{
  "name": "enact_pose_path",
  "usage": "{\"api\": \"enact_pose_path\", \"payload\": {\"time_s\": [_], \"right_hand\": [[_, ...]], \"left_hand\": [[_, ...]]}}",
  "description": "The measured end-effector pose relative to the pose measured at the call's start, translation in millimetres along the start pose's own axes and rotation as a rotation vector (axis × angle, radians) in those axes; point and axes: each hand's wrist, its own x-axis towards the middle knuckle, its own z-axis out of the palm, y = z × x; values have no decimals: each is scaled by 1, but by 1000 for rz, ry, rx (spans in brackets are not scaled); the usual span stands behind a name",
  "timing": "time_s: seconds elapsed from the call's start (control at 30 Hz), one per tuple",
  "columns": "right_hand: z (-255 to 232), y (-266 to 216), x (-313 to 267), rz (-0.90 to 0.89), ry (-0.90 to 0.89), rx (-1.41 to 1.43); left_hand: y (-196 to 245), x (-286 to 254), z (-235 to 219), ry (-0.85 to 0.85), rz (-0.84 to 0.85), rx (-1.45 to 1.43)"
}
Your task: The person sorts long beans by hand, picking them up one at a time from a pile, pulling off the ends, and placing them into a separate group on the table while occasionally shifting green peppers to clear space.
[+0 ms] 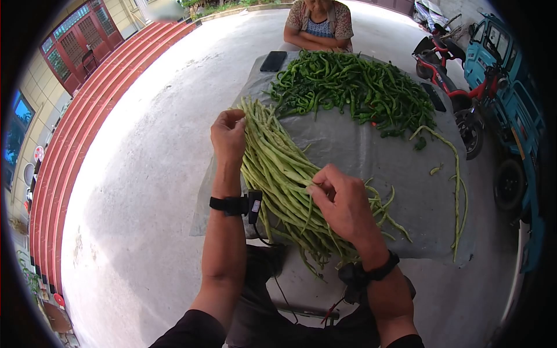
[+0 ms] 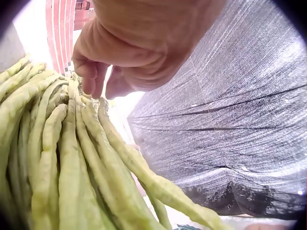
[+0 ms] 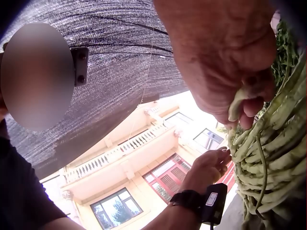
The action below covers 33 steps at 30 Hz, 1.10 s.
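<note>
A long heap of pale green yardlong beans (image 1: 284, 162) lies along the near left side of the covered table. At the heap's far left end, my left hand (image 1: 228, 136) pinches at the bean tips with curled fingers. The left wrist view shows those fingertips (image 2: 98, 86) right at the end of a long bean (image 2: 127, 151). My right hand (image 1: 345, 203) is over the middle of the heap. Between its thumb and fingers it pinches a long bean (image 3: 236, 106), whose short end sticks out in the right wrist view.
A pile of green chili peppers (image 1: 348, 84) covers the table's far side, with a phone (image 1: 273, 61) at left and another dark phone (image 1: 433, 97) at right. Loose beans (image 1: 457, 191) lie at right. A person (image 1: 319, 26) sits opposite; a blue three-wheeler (image 1: 510, 98) stands at right.
</note>
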Motion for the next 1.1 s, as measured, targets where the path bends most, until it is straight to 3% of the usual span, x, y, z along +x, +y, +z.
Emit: {"api": "enact_pose_path", "payload": {"time_s": [0.37,0.77,1.1], "right_hand": [[-7,6,-3,-2,48,-37],[-14,21,-7,-99,112,-227],[-65,60,-11,-79,254,-225]], "left_hand": [[31,-18,5,80,55,358],[39,-28,15,50,160,370],[32,-23,15,-18,192,296]]}}
